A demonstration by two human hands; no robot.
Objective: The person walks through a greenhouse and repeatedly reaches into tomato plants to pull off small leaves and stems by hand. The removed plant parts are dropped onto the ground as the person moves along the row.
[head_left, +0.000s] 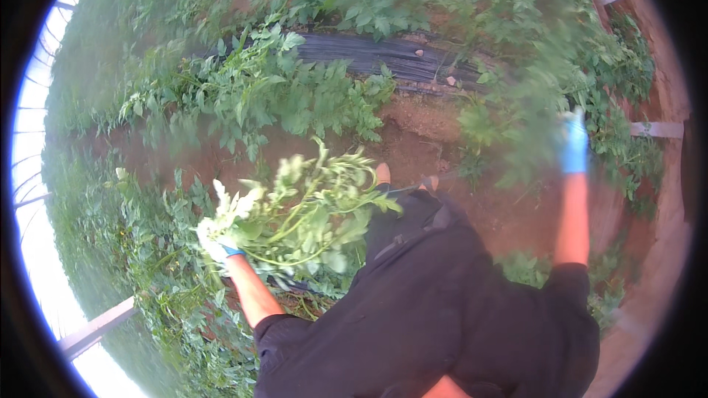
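A bundle of cut or loose leafy green shoots (310,215), which look like tomato plant stems, is gripped in my left hand (218,243). That hand wears a glove with a blue cuff and looks washed out by bright light. Off to the right, my right hand (575,141) in a blue glove is raised beside blurred tomato foliage (520,121). Motion blur hides its fingers, so whether they hold a stem cannot be made out.
Rows of tomato plants (249,83) grow on reddish-brown soil (420,121). Black plastic mulch film (376,58) covers a bed ahead, with small stones on it. Pale posts (655,130) stand along the right edge, and another beam (97,329) is at lower left.
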